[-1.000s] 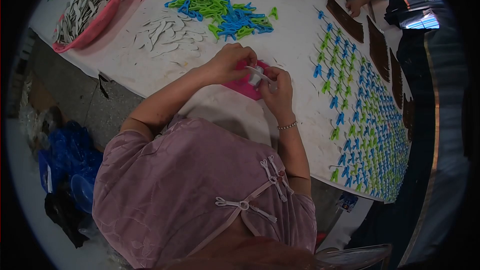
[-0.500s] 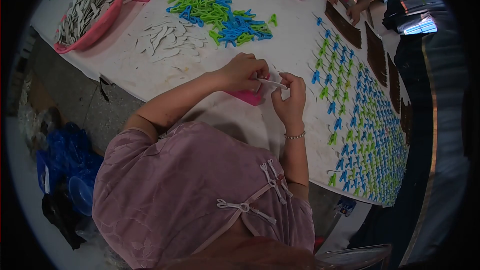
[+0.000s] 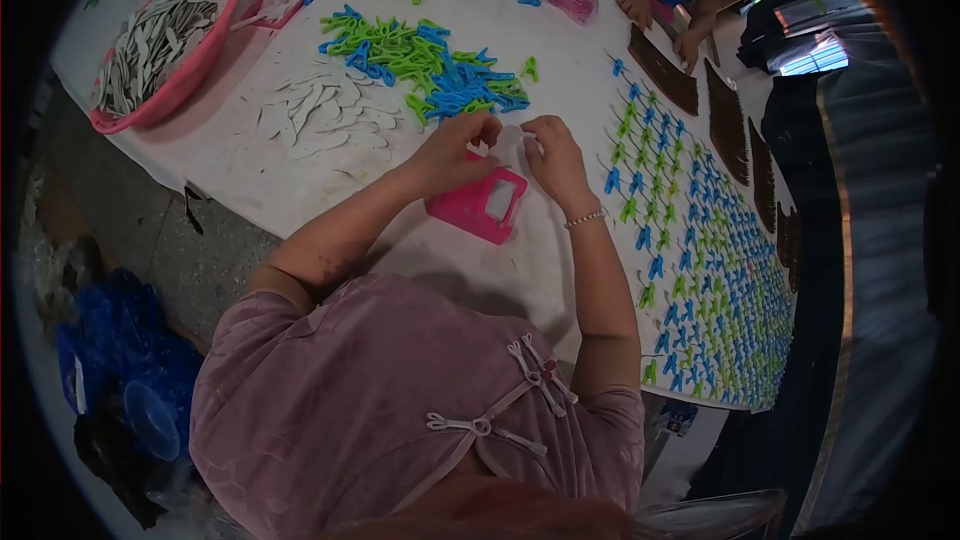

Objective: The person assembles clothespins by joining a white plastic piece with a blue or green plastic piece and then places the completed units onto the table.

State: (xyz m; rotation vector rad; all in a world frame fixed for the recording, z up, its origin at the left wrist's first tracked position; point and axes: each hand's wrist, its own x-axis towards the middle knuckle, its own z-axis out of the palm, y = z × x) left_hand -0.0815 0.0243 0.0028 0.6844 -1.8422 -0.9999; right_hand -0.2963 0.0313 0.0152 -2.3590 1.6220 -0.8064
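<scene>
My left hand (image 3: 462, 152) is bent over the top of a pink holder with a window-like opening (image 3: 475, 208), which looks like a tape dispenser. Its thumb and fingertips are pinched together. Just to the right, my right hand (image 3: 556, 162) is raised with thumb and forefinger curled close together. A pale, blurred patch lies between the two hands; whether it is a strip they hold cannot be made out. Beyond my left hand lie a heap of blue and green clips (image 3: 430, 65) and a loose spread of flat white strips (image 3: 325, 115).
A pink basin (image 3: 222, 15) full of flat white strips stands at the left edge. Rows of clips on thin stems (image 3: 700, 260) cover the table's right side, beside brown toothed pieces (image 3: 728, 120). Another person's hands (image 3: 635, 5) are at the far right.
The white strip between my hands no longer shows clearly. My right hand has moved up and slightly left, its palm turned down. The pink holder is more exposed.
</scene>
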